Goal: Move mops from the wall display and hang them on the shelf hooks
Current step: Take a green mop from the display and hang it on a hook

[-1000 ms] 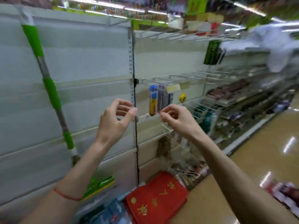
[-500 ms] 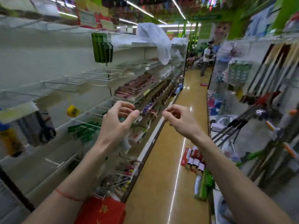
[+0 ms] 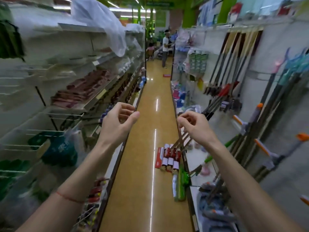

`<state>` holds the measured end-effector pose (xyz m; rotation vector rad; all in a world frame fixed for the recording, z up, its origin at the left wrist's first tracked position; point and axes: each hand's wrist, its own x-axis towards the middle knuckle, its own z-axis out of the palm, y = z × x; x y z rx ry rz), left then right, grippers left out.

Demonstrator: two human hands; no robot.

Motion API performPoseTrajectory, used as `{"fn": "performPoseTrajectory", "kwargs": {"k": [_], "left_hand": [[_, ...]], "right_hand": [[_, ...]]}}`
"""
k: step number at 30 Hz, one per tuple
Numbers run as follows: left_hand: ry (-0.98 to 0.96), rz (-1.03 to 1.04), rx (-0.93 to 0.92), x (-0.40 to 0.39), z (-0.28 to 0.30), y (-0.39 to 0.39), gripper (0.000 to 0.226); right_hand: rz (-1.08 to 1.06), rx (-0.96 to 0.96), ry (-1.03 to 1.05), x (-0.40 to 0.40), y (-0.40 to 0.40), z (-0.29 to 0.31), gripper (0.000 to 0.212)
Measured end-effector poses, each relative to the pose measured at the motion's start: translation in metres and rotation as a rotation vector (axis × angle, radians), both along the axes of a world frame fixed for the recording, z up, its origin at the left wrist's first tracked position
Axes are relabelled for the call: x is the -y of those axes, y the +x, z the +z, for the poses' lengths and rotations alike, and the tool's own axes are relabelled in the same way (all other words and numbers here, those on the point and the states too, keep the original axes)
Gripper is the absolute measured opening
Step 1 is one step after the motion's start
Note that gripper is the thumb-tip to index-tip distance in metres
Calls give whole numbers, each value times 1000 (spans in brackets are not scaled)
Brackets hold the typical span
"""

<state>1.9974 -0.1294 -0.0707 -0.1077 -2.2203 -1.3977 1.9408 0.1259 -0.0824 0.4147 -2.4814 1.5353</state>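
Both of my hands are raised in front of me over the shop aisle, empty. My left hand (image 3: 117,123) has its fingers loosely curled and apart. My right hand (image 3: 194,126) is the same, palm down. On the right wall display hang several long-handled mops and brooms (image 3: 229,77), with grey-handled mops with orange parts (image 3: 257,118) nearer to me. They are an arm's length to the right of my right hand. The shelf with wire hooks (image 3: 55,114) is on my left.
The yellow aisle floor (image 3: 150,164) runs ahead between two shelf rows. Red and white packs (image 3: 168,158) and a green item (image 3: 181,185) lie on the floor by the right shelf base. A person (image 3: 165,47) stands far down the aisle. Plastic sheeting (image 3: 103,22) drapes the upper left shelf.
My view has swung right, from the left shelf wall with a green-handled mop to the aisle and the right mop display. Both hands stayed raised and empty.
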Motion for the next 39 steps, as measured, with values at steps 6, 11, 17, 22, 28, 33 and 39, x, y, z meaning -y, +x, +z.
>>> {"fn": "performPoseTrajectory", "kwargs": {"k": [6, 11, 17, 22, 28, 33, 39], "left_hand": [[-28, -154, 19, 8, -23, -128, 29], [-11, -320, 64, -12, -31, -224, 21], [0, -510, 121, -60, -57, -332, 15], [3, -614, 158, -116, -81, -429, 18], [15, -715, 171, -199, -97, -531, 21], [27, -774, 184, -247, -109, -593, 8], [41, -861, 200, -296, -143, -669, 7]], "right_hand": [[-215, 33, -8, -15, -83, -26, 17], [-373, 86, -24, -32, -133, -39, 13], [-552, 170, -86, -69, -194, -67, 13], [-692, 267, -152, -120, -260, -112, 18], [-855, 416, -213, -198, -352, -186, 19], [-1000, 570, -220, -247, -409, -250, 24], [-1160, 772, -256, -297, -460, -345, 30]]}}
